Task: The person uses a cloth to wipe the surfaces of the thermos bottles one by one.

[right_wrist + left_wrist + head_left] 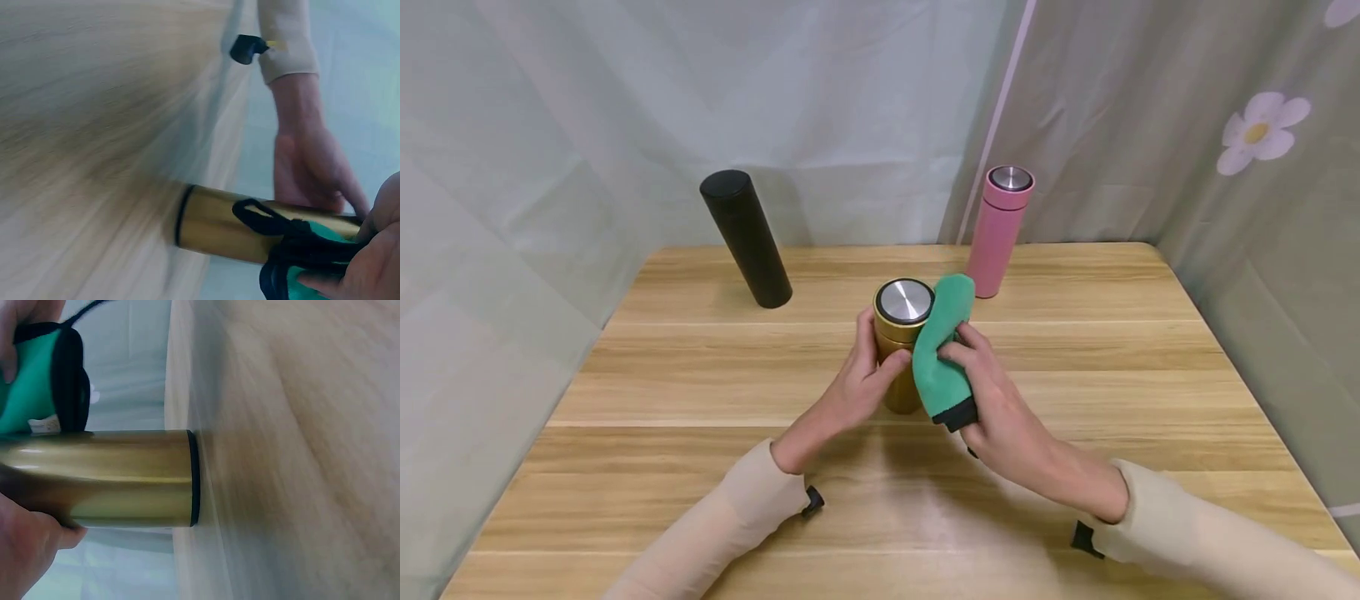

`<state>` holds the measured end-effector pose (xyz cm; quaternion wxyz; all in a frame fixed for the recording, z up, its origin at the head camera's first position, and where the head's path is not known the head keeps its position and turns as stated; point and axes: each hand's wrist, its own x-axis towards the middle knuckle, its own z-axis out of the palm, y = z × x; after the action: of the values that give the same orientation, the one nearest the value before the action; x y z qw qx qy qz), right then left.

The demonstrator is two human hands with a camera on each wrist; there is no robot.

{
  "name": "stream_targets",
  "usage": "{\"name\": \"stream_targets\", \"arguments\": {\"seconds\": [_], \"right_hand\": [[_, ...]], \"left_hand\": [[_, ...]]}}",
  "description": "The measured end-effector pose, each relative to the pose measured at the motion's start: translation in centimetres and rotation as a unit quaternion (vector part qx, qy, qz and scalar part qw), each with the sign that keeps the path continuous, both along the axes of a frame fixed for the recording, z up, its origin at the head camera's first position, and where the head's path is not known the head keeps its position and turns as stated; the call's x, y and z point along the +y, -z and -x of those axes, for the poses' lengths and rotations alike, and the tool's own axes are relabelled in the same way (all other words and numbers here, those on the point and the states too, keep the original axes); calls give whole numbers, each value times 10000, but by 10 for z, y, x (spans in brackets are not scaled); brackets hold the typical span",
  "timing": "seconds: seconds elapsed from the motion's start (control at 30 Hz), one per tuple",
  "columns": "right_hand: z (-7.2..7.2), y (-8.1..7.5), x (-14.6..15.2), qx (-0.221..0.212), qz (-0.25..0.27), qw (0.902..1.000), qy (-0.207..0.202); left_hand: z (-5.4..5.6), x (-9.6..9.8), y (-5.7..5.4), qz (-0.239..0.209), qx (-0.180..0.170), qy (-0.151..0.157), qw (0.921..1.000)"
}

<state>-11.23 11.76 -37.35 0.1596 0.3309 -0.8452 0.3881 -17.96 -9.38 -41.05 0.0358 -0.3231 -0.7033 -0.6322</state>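
Observation:
A gold thermos point(901, 395) with a silver-topped lid point(906, 301) stands upright at the middle of the table. My left hand point(859, 382) grips its upper body from the left, thumb across the front. My right hand point(1000, 408) pinches a soft green cloth point(944, 379) with a black hem, held along the thermos's right side. In the right wrist view a black loop point(256, 215) hangs from the cloth; a small pale label point(45, 425) shows on it in the left wrist view. The thermos's dark base point(195, 478) is down at the tabletop.
A black thermos point(751, 242) stands at the back left of the wooden table point(700, 392). Behind the cloth, to the right, is a pink thermos point(997, 237) with a silver lid. Curtains point(865, 108) hang along the back and sides.

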Motion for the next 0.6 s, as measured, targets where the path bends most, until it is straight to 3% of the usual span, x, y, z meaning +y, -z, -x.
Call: {"name": "stream_targets", "arguments": {"seconds": [0.37,0.6], "right_hand": [[5,14,1,-302,-383,9988,30],[8,36,2,-419,-861,9953,-120]], "left_hand": [[2,1,0,138,34,170,9998],[1,-1,2,109,34,63,9999]]}}
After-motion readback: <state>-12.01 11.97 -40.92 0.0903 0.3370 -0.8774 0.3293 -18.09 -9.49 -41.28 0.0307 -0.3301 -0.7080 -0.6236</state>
